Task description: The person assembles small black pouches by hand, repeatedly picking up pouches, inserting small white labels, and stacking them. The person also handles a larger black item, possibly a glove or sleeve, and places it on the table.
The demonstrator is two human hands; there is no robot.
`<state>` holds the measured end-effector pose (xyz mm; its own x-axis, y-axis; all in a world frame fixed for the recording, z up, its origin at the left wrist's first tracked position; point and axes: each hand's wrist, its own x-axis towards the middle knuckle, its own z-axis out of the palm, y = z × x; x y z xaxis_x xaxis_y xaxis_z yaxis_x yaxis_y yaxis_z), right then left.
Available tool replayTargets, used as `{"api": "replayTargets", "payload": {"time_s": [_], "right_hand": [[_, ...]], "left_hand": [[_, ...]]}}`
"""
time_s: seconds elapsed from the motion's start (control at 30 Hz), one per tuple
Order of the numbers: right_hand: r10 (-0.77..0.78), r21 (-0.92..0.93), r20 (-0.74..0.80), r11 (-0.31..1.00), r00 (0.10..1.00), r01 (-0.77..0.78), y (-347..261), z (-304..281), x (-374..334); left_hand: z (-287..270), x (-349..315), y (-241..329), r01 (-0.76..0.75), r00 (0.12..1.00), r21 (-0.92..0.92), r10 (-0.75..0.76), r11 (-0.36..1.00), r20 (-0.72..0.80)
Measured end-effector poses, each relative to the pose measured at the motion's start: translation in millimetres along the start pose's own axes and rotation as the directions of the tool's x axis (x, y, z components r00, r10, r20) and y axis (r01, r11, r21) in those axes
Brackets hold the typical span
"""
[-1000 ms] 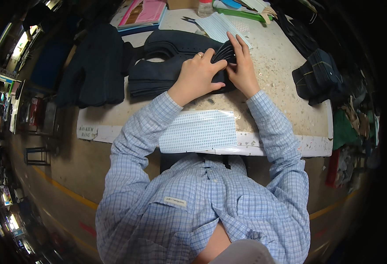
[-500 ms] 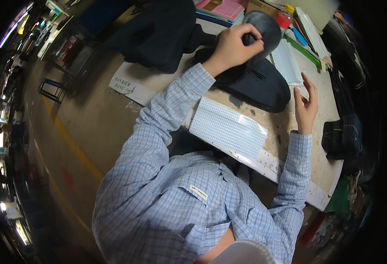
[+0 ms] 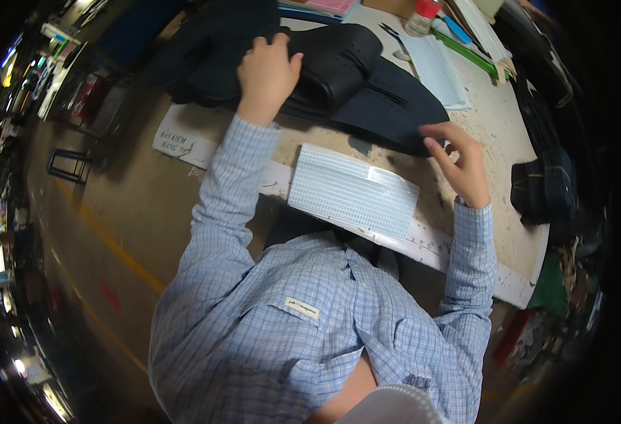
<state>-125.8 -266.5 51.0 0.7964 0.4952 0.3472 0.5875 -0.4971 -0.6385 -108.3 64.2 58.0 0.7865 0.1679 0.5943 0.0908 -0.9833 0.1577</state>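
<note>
worn tan worktable (image 3: 466, 113), brown floor (image 3: 113, 233)

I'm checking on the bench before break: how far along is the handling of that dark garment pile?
Done: a stack of dark fabric pieces lies flat on the worktable. In hand: the left hand presses on a rolled dark piece atop the stack, while the right hand touches the stack's near edge. Left: another dark bundle sits untouched at the right.
</note>
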Motion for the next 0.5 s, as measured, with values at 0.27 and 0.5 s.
{"api": "replayTargets", "payload": {"time_s": [0.27, 0.5], "right_hand": [[0.007, 0.015, 0.395, 1.0, 0.918, -0.014, 15, 25, -25], [0.225, 0.319, 0.253, 0.899, 0.941, -0.301, 23, 27, -30]], "left_hand": [[-44, -38, 55, -0.068, 0.82, -0.868, 0.524, 0.491, 0.232], [4, -61, 69, -0.027, 0.546, -0.805, 0.683, 0.593, 0.485]]}}
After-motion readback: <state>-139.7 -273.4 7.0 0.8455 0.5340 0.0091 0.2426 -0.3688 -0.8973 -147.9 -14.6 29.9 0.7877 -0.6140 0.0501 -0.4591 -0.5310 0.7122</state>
